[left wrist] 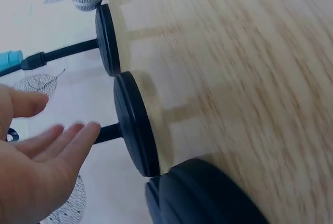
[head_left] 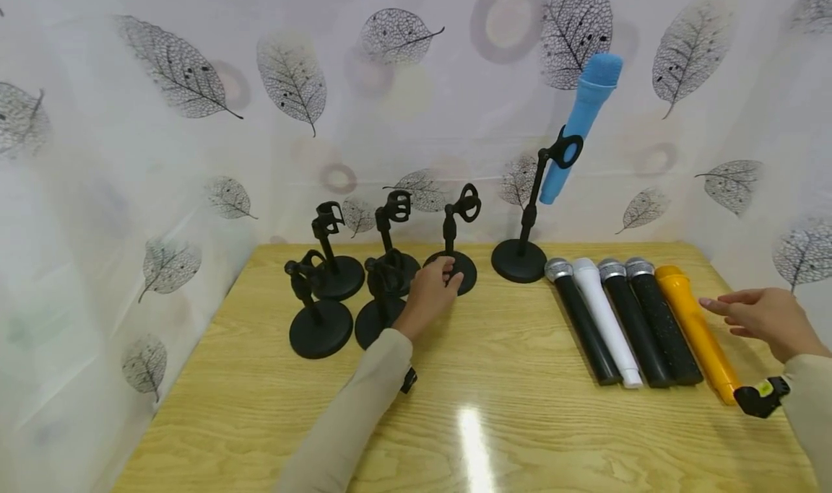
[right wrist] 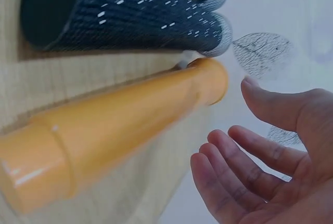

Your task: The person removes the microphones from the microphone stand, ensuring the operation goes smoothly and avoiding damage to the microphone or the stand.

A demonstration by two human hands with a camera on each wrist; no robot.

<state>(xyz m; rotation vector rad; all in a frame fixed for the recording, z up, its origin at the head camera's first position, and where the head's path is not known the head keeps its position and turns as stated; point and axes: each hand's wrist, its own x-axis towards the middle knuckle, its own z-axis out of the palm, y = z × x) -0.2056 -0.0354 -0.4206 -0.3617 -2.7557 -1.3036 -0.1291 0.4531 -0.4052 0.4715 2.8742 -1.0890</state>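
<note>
My left hand, its fingers loosely bent and apart, is at the black microphone stand in the middle of the back row. In the left wrist view its fingertips overlap that stand's pole. Over on the right, my right hand hovers beside the orange microphone, thumb and fingers spread with nothing between them. The right wrist view shows a gap between those fingers and the orange microphone. A blue microphone leans in the clip of the tallest stand.
Left of the orange microphone lie two black microphones with silver heads, a white microphone and another black one, side by side. Several more black stands are grouped at the left. A leaf-patterned curtain hangs behind the wooden table.
</note>
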